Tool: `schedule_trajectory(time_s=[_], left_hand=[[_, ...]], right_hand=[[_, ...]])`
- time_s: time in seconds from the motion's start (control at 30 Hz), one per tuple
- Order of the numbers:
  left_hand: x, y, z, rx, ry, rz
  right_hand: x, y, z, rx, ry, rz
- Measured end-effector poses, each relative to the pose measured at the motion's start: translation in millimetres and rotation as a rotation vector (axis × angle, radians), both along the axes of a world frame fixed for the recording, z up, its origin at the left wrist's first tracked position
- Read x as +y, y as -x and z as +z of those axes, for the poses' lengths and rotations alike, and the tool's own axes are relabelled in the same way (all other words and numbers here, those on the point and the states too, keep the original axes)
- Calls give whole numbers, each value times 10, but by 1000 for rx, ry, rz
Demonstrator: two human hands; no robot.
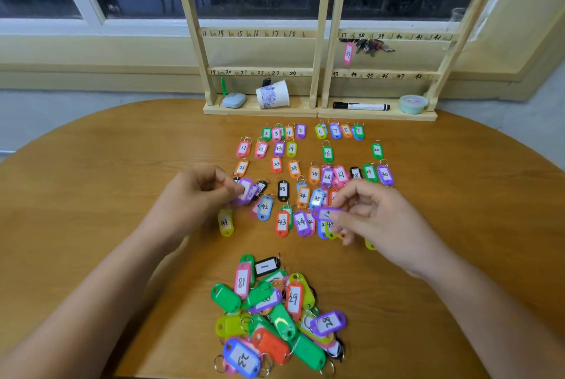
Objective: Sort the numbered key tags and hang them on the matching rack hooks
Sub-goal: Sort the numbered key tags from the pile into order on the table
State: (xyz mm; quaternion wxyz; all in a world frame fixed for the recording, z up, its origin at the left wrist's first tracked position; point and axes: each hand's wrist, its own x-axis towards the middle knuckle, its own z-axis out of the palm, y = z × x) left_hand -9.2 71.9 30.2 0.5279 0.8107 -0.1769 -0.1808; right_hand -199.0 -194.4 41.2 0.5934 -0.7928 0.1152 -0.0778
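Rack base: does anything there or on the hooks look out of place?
Yes. The paper cup on the rack base lies tipped over rather than upright. Nothing seems spilled from it. Above, only the pink tag 37 hangs, with a bunch of keys beside it.

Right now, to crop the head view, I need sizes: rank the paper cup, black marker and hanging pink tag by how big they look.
1. Paper cup: largest.
2. Black marker: longer than the cup but much thinner.
3. Pink tag: smallest.
All look similarly far away.
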Motion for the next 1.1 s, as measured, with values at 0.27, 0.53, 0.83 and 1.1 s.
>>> schedule_trajectory(time_s=[0.27, 0.53, 0.83, 1.1], left_hand=[[-385, -620, -38, 17, -42, 207], [-473, -742, -200, -46, -162, 251], [-497, -744, -256, -146, -272, 257], [-489, -694, -243, -253, -345, 232]], right_hand=[[-142, -463, -151, -131, -12, -170], [-261, -438, -290, -170, -42, -272], [-342, -440, -270, -177, -28, -288], [-492, -400, -165, -214, -56, -333]])
